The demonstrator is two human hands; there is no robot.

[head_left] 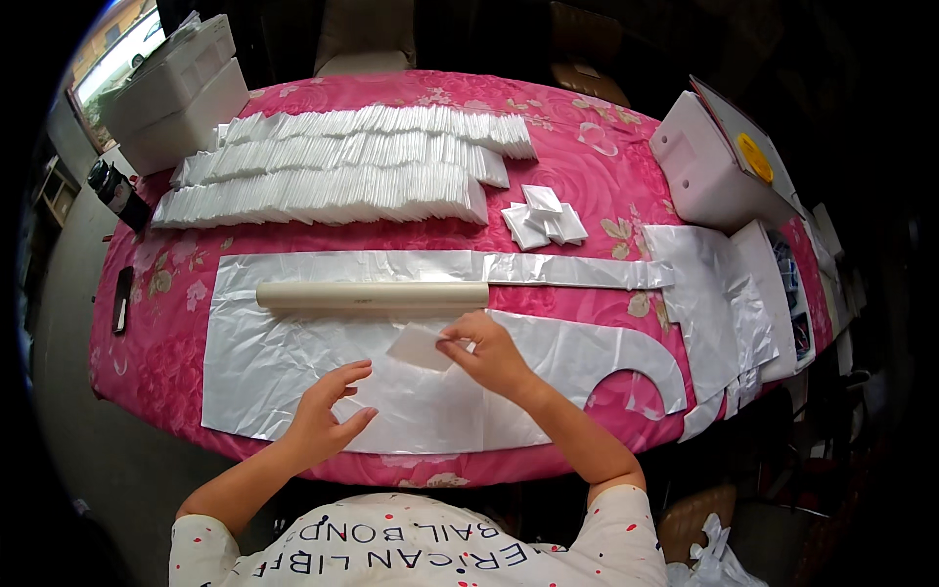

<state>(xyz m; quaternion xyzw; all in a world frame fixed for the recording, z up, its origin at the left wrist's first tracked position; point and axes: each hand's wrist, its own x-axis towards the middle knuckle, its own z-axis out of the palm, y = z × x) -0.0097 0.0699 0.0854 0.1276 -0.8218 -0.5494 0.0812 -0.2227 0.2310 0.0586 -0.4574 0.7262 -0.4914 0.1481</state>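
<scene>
A silvery-white plastic sheet (548, 354), shaped like an apron with a round cut-out and a long strap, lies flat in front of me. My right hand (489, 357) is closed in a pinch on the edge of a small white square piece of thin film (419, 347), which hangs over the sheet. Fingers apart and holding nothing, my left hand (331, 416) hovers above the sheet's near left part. Just beyond both hands, a cream-coloured tube (372, 295) rests across the sheet.
Three long rows of folded white packets (323, 196) stand at the back left, beside white foam boxes (176, 103) and a dark bottle (117, 196). A small pile of white squares (544, 217) lies centrally. More plastic sheets (704, 293) and a foam box (704, 157) are at right.
</scene>
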